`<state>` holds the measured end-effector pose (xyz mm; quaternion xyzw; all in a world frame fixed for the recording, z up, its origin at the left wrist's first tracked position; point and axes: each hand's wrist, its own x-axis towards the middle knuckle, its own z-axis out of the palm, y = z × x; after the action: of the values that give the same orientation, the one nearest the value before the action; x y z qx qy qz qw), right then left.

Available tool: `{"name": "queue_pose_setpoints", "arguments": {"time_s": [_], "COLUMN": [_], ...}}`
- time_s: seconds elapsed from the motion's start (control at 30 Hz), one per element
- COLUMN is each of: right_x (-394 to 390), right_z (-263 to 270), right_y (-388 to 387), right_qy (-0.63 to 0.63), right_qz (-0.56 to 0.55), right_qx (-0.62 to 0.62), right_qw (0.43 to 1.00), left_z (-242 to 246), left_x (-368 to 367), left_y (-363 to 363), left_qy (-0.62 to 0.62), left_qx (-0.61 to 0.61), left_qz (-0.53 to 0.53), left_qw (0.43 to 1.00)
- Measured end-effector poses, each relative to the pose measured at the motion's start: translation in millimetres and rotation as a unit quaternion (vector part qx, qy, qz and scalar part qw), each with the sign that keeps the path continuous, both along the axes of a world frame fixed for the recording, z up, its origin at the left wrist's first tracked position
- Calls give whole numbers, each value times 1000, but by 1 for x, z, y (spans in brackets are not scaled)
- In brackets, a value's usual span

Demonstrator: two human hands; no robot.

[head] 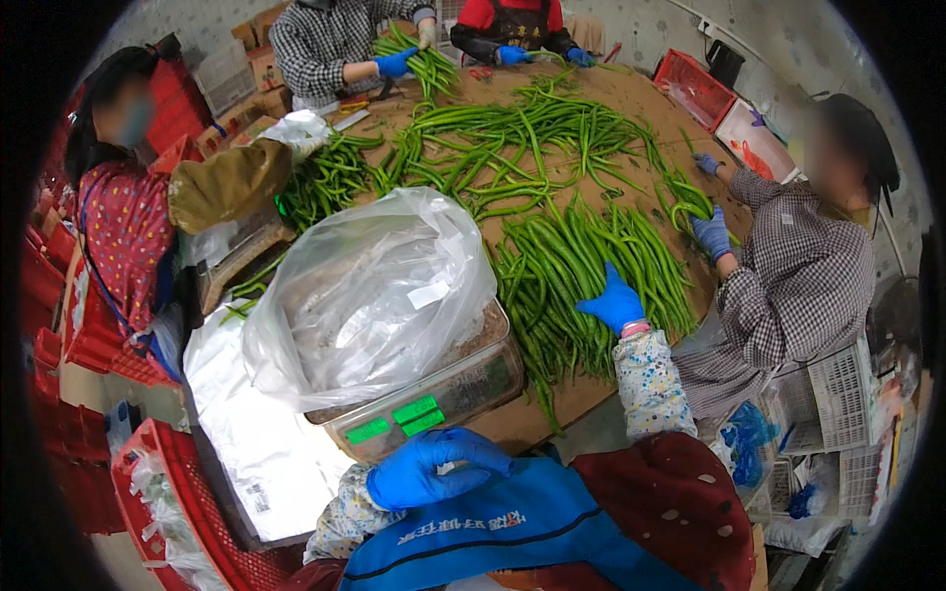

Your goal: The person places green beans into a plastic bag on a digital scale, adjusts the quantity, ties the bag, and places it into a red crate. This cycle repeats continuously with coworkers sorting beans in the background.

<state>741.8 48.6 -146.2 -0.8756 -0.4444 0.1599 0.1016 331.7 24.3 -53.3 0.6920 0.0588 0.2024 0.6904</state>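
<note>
In blue gloves, both my hands are in view. My right hand (pixel 613 299) rests on a thick pile of long green chili peppers (pixel 569 273), thumb and forefinger spread, gripping none that I can see. My left hand (pixel 436 473) hovers before my blue apron (pixel 480 517), near the front of a digital scale (pixel 421 414). Its fingers curve above the thumb with a gap between and nothing visible inside. A clear plastic bag (pixel 369 295) lies wide-mouthed on the scale pan; I see no peppers in it.
More peppers (pixel 517 125) spread across the cardboard-covered table (pixel 650 173). Around it, several co-workers handle peppers or stand by. White plastic bags (pixel 259 428) lie left of the scale, above a red crate (pixel 199 502). A second scale (pixel 244 251) stands farther left. White baskets (pixel 835 406) are at right.
</note>
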Motion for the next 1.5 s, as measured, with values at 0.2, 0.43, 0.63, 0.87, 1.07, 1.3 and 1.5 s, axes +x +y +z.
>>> {"name": "queue_pose_setpoints", "arguments": {"time_s": [0.2,0.43,0.63,0.87,1.07,1.3,1.5], "right_x": [36,49,33,-61,-148,-136,-125], "right_z": [-6,15,43,80,95,109,115], "right_y": [-8,-26,-32,-22,-29,-44,-47], "right_qy": [107,423,650,271,142,62,140], "right_qz": [-14,-27,-2,41,47,243,192], "right_qx": [83,282,325,422,413,482,517], "right_qw": [991,860,687,864,898,839,822], "left_z": [-10,-14,-17,-5,22,32,39], "left_x": [6,12,39,143,192,178,164], "left_y": [-1,6,19,48,66,96,95], "left_qy": [19,28,87,-30,-125,-172,-191], "left_qx": [-47,-76,-120,-295,-293,-339,-334], "left_qz": [3,14,-2,157,179,77,-29], "left_qw": [999,997,989,942,931,922,923]}}
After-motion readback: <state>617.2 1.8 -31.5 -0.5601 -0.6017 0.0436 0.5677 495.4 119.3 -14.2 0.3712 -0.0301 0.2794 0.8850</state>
